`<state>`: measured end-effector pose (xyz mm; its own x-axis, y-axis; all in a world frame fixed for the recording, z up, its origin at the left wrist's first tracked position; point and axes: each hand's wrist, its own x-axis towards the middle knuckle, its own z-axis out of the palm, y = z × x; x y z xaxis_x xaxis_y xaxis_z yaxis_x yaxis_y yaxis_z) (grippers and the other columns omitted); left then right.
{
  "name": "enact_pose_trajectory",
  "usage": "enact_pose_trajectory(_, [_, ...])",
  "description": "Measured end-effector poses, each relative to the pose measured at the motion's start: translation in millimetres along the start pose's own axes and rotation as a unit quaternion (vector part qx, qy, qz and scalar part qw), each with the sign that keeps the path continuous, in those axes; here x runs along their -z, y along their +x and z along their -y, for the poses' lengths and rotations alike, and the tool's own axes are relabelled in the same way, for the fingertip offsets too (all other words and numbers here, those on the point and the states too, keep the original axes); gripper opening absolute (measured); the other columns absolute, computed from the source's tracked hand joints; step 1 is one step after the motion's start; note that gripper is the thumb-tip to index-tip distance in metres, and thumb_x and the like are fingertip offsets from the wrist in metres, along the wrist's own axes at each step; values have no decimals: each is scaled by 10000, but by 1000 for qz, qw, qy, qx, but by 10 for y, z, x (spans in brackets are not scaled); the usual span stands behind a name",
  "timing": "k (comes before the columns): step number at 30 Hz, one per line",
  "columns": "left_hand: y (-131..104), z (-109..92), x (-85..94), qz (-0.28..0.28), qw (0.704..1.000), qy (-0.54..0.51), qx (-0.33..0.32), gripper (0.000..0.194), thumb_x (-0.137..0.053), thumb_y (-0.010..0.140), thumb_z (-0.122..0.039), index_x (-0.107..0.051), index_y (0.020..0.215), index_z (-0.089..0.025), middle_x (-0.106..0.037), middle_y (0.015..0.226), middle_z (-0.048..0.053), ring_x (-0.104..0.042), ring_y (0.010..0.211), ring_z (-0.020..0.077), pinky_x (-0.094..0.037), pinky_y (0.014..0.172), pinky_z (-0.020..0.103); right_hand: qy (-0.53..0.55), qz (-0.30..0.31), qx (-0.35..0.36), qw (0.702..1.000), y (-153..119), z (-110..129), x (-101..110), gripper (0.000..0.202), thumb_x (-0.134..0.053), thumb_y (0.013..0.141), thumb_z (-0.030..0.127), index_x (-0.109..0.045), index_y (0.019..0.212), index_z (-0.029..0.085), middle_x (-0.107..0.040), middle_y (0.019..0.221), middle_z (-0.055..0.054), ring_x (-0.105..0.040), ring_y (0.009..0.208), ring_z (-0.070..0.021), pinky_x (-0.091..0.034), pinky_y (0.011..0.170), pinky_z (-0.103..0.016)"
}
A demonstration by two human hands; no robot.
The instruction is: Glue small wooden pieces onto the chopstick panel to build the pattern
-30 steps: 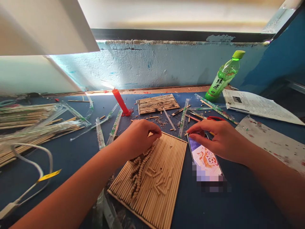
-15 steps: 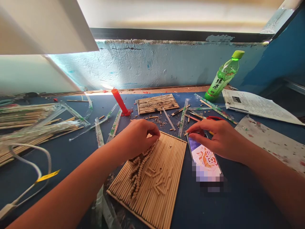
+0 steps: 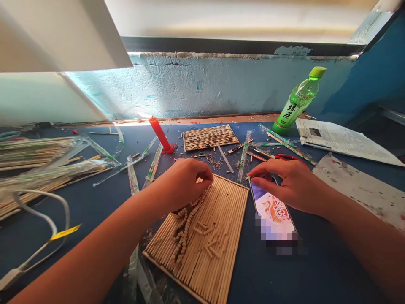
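A panel of wooden sticks (image 3: 221,236) lies at an angle on the blue table. A raised pattern of small stick pieces (image 3: 186,230) runs down its left part, and loose short pieces (image 3: 207,236) are scattered beside it. Over the panel's top left, my left hand (image 3: 191,181) is closed in a pinch; what its fingertips hold is hidden. My right hand (image 3: 278,181) hovers over the top of a phone (image 3: 274,211) that shows a red character, thumb and forefinger nearly together around a tiny piece too small to name.
Behind the hands stand a lit red candle (image 3: 160,133) and a smaller stick panel (image 3: 210,137). A green tea bottle (image 3: 299,101) and papers (image 3: 344,137) are at the right. Bundled sticks (image 3: 34,156) and a white cable (image 3: 65,211) lie left.
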<state>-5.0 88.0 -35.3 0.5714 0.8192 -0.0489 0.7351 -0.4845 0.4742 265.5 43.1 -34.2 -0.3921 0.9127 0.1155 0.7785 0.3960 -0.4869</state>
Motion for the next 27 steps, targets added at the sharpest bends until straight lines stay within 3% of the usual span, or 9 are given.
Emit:
enact_pose_trajectory(20, [-8,26,-55,-24,1000,1,-1,172,-563,796,-243,-734,782,-232,-708,699,-2,-581,604,150,-451,731,351,-1,2,-8,1000,2,12,3,196,-606,870,347,-737,997,275,-750,890,-7,-683,779,-176,-523,674,-285])
enact_pose_trajectory(27, [-9,-3,-25,-6,1000,-4,8,181,-555,801,-255,-732,786,-221,-724,743,11,-575,616,145,-440,700,336,1,12,-14,1000,6,1,-13,206,-595,885,353,-728,1022,276,-745,932,2,-680,820,-169,-524,723,-285])
